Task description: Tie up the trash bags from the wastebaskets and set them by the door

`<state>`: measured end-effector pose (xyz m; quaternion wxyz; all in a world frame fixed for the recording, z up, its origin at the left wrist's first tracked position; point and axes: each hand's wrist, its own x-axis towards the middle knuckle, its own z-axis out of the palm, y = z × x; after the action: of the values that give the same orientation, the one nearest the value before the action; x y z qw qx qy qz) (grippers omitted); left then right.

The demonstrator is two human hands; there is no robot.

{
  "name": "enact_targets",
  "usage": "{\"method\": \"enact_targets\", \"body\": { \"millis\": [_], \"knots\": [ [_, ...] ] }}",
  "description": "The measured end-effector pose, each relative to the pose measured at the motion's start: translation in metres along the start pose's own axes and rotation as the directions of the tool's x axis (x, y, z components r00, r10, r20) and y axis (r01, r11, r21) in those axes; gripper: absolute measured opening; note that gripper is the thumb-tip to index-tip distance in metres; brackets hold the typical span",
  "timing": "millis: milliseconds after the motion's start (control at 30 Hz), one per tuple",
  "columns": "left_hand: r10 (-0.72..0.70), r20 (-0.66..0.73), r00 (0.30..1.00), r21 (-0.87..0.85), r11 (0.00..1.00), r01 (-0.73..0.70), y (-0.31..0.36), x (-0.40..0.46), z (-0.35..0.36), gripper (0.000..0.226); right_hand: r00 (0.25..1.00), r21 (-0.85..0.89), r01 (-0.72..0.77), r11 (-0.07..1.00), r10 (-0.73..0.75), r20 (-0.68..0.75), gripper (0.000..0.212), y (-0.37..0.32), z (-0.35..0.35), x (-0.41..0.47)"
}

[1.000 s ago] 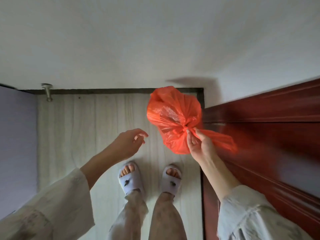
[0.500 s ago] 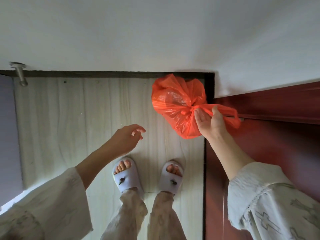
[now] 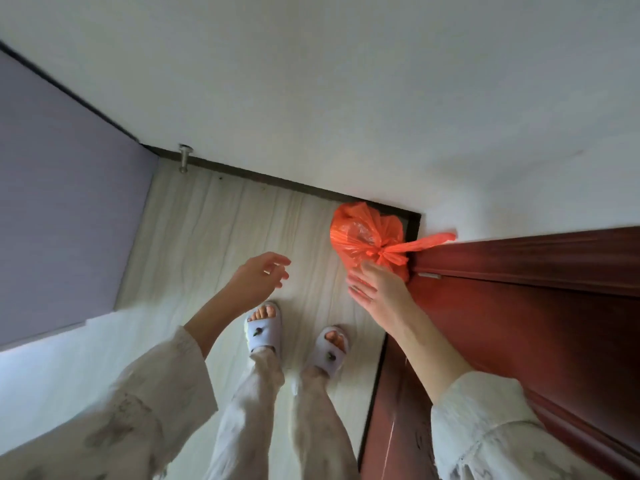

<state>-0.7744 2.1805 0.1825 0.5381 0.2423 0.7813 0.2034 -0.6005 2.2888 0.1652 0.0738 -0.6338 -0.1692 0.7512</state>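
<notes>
Orange bag (image 3: 363, 239): knotted at its neck, in the floor corner where the white wall (image 3: 346, 81) meets the red-brown door (image 3: 536, 306); one loose tail of plastic lies across the door's top edge.

Right hand (image 3: 379, 289): fingers straight and spread, holding nothing, tips at the bag's near side; whether they touch it cannot be told.

Left hand (image 3: 258, 277): fingers loosely curled, empty, held in the air over the floor (image 3: 214, 230), well apart from the bag.

Surroundings: pale wood-grain floor; dark baseboard (image 3: 277, 178) along the wall; metal doorstop (image 3: 184, 157) at the baseboard, far left of the bag; grey-purple panel (image 3: 62, 202) at left; two feet in white slippers (image 3: 265, 329) just behind the hands; pale loose sleeves (image 3: 159, 386) and trousers.
</notes>
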Motion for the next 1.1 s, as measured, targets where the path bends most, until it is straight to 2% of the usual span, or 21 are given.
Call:
{"method": "enact_targets", "body": {
  "millis": [167, 333, 433, 533, 667, 900, 1100],
  "knots": [
    [-0.056, -0.151, 0.987, -0.251, 0.968, 0.016, -0.004, -0.134, -0.036, 0.027, 0.977, -0.35, 0.102, 0.931, -0.028, 0.21, 0.025, 0.009, 0.047, -0.131],
    [-0.123, -0.34, 0.933, -0.458, 0.888, -0.05, -0.042, -0.251, -0.063, 0.027, 0.927, -0.637, 0.3, 0.71, -0.059, 0.371, 0.02, 0.02, 0.099, -0.216],
    [-0.146, -0.42, 0.896, -0.524, 0.845, -0.108, -0.067, -0.317, -0.082, 0.025, 0.873, -0.721, 0.437, 0.538, -0.06, 0.485, 0.02, 0.036, 0.146, -0.263],
    [-0.164, -0.512, 0.843, -0.543, 0.822, -0.17, -0.096, -0.378, -0.11, 0.022, 0.804, -0.727, 0.542, 0.421, -0.006, 0.595, 0.017, 0.07, 0.195, -0.311],
    [-0.184, -0.652, 0.736, -0.539, 0.795, -0.279, -0.146, -0.465, -0.151, 0.021, 0.7, -0.693, 0.667, 0.274, 0.086, 0.709, 0.022, 0.138, 0.256, -0.381],
    [-0.27, -0.787, 0.554, -0.526, 0.763, -0.376, -0.265, -0.618, -0.198, 0.018, 0.512, -0.56, 0.811, 0.169, 0.258, 0.819, 0.021, 0.288, 0.357, -0.497],
    [-0.37, -0.824, 0.43, -0.539, 0.747, -0.39, -0.357, -0.697, -0.231, 0.021, 0.39, -0.445, 0.895, 0.042, 0.412, 0.823, 0.022, 0.399, 0.442, -0.555]
  ]
}}
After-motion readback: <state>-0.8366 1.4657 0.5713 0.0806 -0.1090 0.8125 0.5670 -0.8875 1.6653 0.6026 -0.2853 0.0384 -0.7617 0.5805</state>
